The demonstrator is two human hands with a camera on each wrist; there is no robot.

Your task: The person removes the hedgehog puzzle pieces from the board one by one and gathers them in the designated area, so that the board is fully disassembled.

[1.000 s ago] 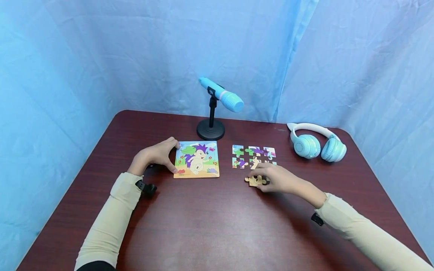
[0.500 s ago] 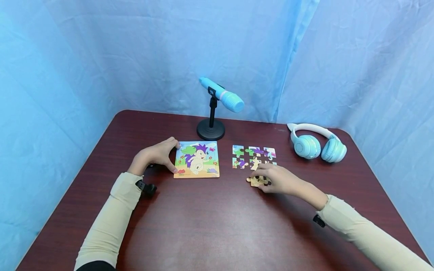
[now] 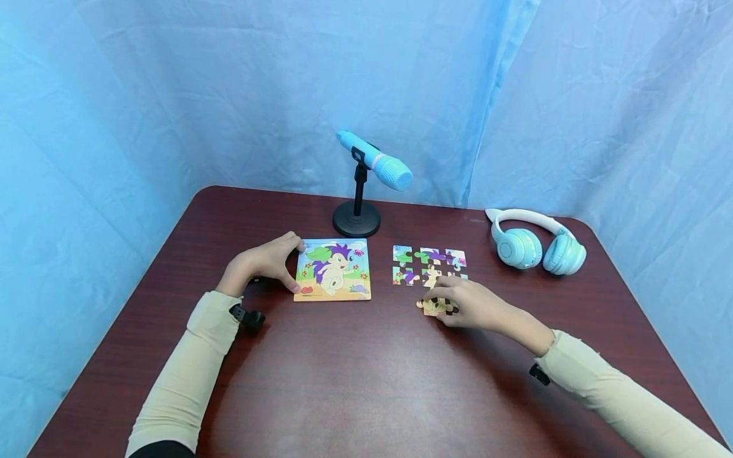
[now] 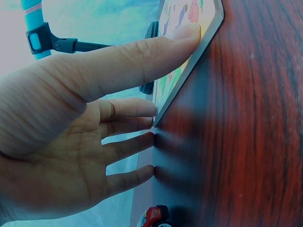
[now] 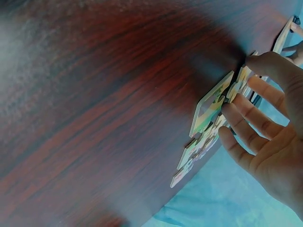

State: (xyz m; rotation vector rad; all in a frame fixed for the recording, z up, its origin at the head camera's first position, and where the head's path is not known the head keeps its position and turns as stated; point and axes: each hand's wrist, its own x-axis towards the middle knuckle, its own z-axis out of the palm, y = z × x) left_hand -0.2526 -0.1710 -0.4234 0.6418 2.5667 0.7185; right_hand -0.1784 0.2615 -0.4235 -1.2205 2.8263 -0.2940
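A picture puzzle board [image 3: 359,278] with a purple-spined hedgehog lies flat left of the table's middle. My left hand [image 3: 268,259] rests along its left edge; in the left wrist view the thumb [image 4: 182,38] lies on the board's face and the other fingers stretch toward its far corner. To the right, my right hand [image 3: 466,302] pinches a tan puzzle piece [image 3: 429,308] at tabletop level, partly hidden by the fingers. Several puzzle pieces [image 3: 433,256] lie in rows just beyond it; the hand covers part of the nearer row. The right wrist view shows the thumb [image 5: 258,61] at the piece's edge.
A blue microphone [image 3: 390,172] on a black stand [image 3: 356,219] is behind the board. White and teal headphones [image 3: 518,248] lie at the back right. Blue curtains [image 3: 286,95] surround the table [image 3: 366,381]. A small red object [image 4: 152,216] appears low in the left wrist view.
Over the first half second my right hand and the puzzle piece shifted slightly right; since then they have barely moved. The left hand and board have stayed put.
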